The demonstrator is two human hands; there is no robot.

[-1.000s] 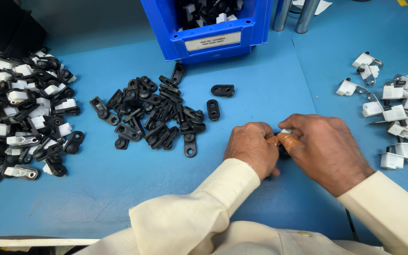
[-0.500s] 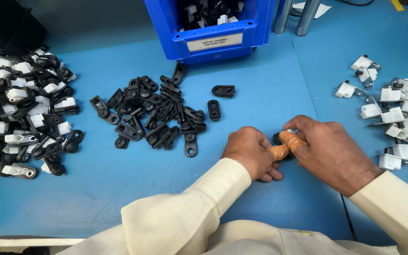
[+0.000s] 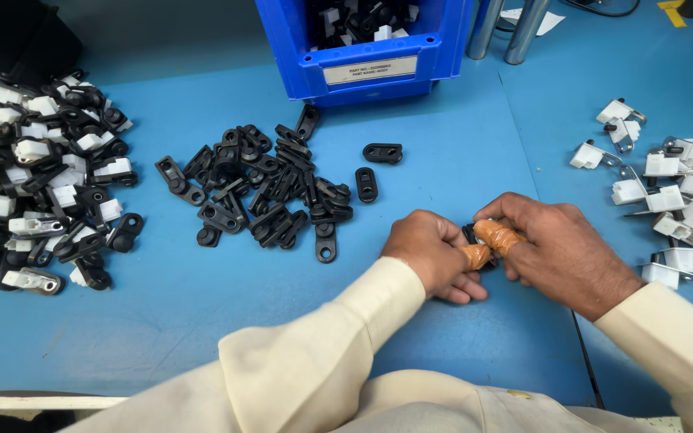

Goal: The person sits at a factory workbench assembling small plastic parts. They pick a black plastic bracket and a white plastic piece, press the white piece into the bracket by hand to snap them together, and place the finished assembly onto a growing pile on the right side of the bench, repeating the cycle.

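My left hand point(image 3: 431, 252) and my right hand point(image 3: 563, 250) meet over the blue mat, fingers curled around a small black plastic part point(image 3: 470, 234) that is mostly hidden between them. Both thumbs are wrapped in orange tape and press together on it. A loose heap of black plastic clips point(image 3: 270, 192) lies just left of my hands. White clips with metal pieces point(image 3: 671, 200) are scattered to the right.
A blue bin point(image 3: 370, 44) holding black and white parts stands at the back. A pile of assembled black-and-white parts point(image 3: 38, 184) covers the far left. Two metal posts point(image 3: 507, 28) rise behind the bin. The mat's near edge runs under my cream sleeves.
Both hands stay together at the same spot; the taped thumbs have shifted on the small part between them. The piles have not moved.
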